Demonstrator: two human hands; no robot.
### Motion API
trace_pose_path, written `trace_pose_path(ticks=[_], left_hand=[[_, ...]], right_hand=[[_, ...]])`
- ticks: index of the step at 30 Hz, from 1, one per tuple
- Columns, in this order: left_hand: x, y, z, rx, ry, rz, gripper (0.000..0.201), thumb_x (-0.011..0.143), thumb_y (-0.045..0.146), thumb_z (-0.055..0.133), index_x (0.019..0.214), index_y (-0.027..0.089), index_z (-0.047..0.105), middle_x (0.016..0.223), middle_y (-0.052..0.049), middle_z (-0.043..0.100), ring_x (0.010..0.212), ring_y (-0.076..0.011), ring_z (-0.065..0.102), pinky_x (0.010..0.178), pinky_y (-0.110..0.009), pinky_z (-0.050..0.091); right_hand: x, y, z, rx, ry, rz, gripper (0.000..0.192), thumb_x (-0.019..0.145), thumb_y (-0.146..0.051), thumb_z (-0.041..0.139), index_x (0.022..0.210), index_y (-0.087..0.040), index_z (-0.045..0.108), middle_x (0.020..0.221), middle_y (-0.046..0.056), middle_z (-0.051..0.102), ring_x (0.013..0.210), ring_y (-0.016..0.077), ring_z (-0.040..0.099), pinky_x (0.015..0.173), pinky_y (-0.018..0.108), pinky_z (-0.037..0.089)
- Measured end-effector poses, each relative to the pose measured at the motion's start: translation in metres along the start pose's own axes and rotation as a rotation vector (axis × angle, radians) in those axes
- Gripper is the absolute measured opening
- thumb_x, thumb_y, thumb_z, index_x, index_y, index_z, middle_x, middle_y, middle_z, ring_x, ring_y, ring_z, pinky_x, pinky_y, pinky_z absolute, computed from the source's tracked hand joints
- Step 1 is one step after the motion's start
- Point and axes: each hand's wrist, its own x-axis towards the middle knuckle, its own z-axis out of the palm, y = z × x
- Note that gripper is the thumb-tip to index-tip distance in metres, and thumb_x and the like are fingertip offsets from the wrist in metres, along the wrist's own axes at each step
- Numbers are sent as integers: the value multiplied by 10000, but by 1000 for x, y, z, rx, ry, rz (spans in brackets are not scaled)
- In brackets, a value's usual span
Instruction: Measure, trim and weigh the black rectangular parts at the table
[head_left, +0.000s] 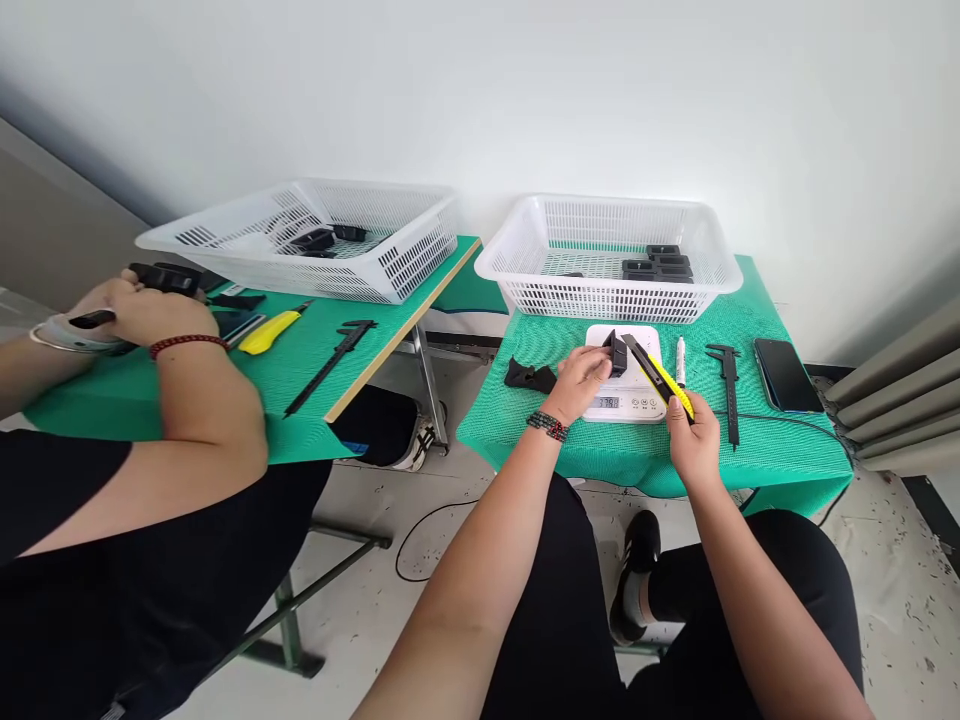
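Note:
My left hand (579, 382) is closed on a black plastic part (616, 354), held above the white digital scale (639, 406). In my right hand (694, 430) is a yellow and black utility knife (661, 374), its tip pointing up and left toward the black part. A small gap seems to lie between knife and part, though I cannot tell if they touch. The scale's display is lit, with digits too small to read surely. Left of the scale lies a dark crumpled piece (529, 375). A white marker (681, 360) stands out just right of the scale.
Behind the scale sits a white basket (607, 282) with several black parts (660, 264). A caliper (729, 390) and a phone (787, 374) lie at right. On the left table, a co-worker's hands (154, 315) hold a black part near another basket (315, 272), a yellow knife (271, 330) and a caliper (330, 366).

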Motion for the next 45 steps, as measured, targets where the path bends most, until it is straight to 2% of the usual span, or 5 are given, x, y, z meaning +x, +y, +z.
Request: trace_pose_path(ticks=[3, 7, 17, 35, 45], left_hand=[[0, 4, 1, 206, -85, -7, 391, 860, 434, 747, 1203, 249, 713, 1439, -96, 644, 1394, -367, 475, 1150, -561, 367], [-1, 11, 2, 296, -74, -5, 318, 868, 319, 727, 1178, 247, 715, 1418, -81, 665, 1372, -353, 496, 1111, -552, 377], [-7, 8, 0, 181, 280, 81, 302, 987, 436, 526, 882, 206, 691, 917, -113, 737, 982, -299, 652, 970, -476, 453], [-1, 1, -4, -89, 43, 66, 440, 1015, 588, 458, 931, 195, 638, 891, -69, 651, 885, -236, 628, 828, -359, 502], [-3, 4, -4, -116, 24, 75, 487, 991, 640, 464, 915, 195, 648, 881, -70, 646, 889, -249, 624, 822, -370, 495]], right_hand=[[-1, 3, -4, 113, -15, 49, 396, 902, -587, 612, 922, -192, 645, 636, -25, 519, 560, 149, 434, 517, 290, 346], [1, 5, -6, 203, -15, 79, 441, 886, -647, 617, 921, -208, 625, 602, -47, 475, 528, 135, 418, 479, 271, 327], [-1, 8, -10, 299, -60, 77, 475, 845, -680, 658, 932, -214, 639, 613, -42, 489, 528, 129, 444, 463, 255, 358], [-7, 6, -15, 143, -157, -18, 394, 880, -560, 614, 996, -187, 662, 661, -19, 541, 579, 153, 463, 528, 297, 388], [1, 9, 3, 32, 6, -10, 426, 917, -552, 560, 1064, -167, 670, 788, 42, 628, 694, 197, 532, 603, 324, 443]])
